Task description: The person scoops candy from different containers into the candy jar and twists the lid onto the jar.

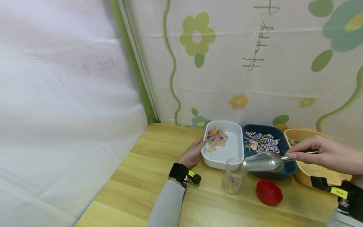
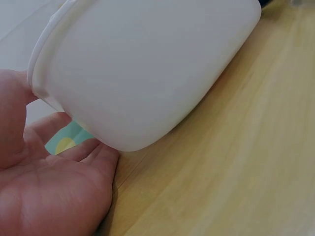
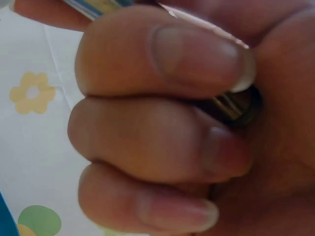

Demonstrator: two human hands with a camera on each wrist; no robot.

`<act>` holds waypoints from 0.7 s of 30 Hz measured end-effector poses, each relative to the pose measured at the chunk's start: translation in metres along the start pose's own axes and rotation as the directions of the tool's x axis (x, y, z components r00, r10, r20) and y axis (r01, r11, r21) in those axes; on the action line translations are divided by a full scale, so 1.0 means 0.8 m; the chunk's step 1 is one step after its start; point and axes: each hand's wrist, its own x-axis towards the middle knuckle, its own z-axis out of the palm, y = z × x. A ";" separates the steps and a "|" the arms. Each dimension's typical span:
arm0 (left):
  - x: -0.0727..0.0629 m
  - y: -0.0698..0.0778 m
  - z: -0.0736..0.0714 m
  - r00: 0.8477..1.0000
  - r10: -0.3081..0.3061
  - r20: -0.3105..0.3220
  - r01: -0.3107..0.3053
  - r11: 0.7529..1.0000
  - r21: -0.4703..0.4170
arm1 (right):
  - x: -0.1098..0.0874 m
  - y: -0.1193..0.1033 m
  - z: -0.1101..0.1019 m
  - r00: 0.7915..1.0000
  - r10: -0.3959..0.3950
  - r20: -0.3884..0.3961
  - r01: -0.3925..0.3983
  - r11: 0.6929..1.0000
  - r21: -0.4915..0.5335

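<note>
My right hand (image 1: 326, 154) grips the handle of a metal scoop (image 1: 265, 160), its fingers curled round it in the right wrist view. The tip of the scoop is at the rim of a clear plastic jar (image 1: 235, 179), which stands on the table with some small colourful pieces low inside. At the left end of a white tray (image 1: 224, 164), my left hand (image 1: 193, 153) holds the tray's side. In the left wrist view its thumb is at the tray's rim and its fingers (image 2: 101, 155) are by the lower wall. Small orange and pink lollipop-shaped pieces (image 1: 216, 138) lie in this tray.
A dark blue tray (image 1: 287, 170) with purple swirled lollipop-shaped pieces (image 1: 262, 143) adjoins the white tray. A yellow tray (image 1: 304, 178) is at the right, partly behind my right hand. A red lid-like dish (image 1: 269, 192) lies before the blue tray. A printed cloth (image 1: 221, 78) hangs behind.
</note>
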 end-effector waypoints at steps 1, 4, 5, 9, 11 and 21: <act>0.000 0.000 0.000 1.000 -0.003 0.002 0.003 1.000 0.002 | 0.000 -0.001 0.001 1.000 0.006 -0.005 -0.006 1.000 0.000; -0.003 0.002 0.001 1.000 -0.005 0.009 0.005 1.000 0.003 | 0.000 -0.002 0.000 0.999 0.051 -0.018 -0.051 0.999 -0.004; -0.004 0.002 0.001 1.000 -0.006 0.010 0.006 1.000 0.004 | 0.001 -0.002 0.001 0.997 0.073 -0.030 -0.073 0.997 -0.009; -0.008 0.001 0.000 1.000 -0.003 0.006 0.003 1.000 0.000 | 0.010 -0.004 0.007 0.985 0.149 -0.084 -0.152 0.988 -0.029; -0.010 0.000 -0.001 1.000 -0.005 -0.001 0.005 1.000 0.001 | 0.017 -0.006 0.012 0.981 0.151 -0.124 -0.156 0.987 -0.036; -0.001 0.002 0.001 0.999 0.025 0.044 -0.025 1.000 -0.005 | 0.074 -0.003 0.038 0.989 0.042 -0.141 -0.037 0.999 0.037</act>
